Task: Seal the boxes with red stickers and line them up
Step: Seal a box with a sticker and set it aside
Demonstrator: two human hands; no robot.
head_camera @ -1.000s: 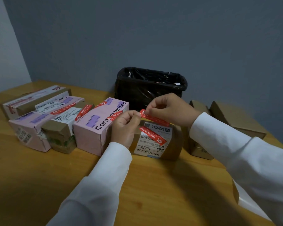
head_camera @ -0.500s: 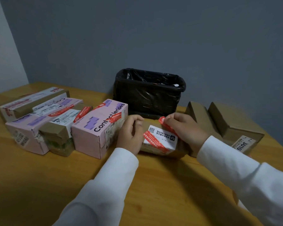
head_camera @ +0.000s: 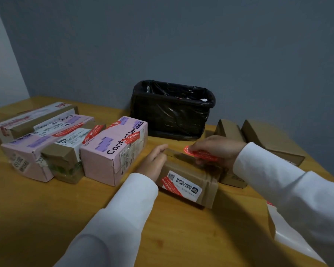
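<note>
4 boxes (head_camera: pixel 112 151) lined, perhaps 3 (head_camera: pixel 189 182) unlined.

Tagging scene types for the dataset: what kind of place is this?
Probably a home or small office parcel-packing corner: a wooden table against a bare wall, labelled shipping boxes lined up, and a bin with a black liner.

Long white sleeves (head_camera: pixel 135 197) with plain cuffs, bare hands (head_camera: pixel 153 162).
</note>
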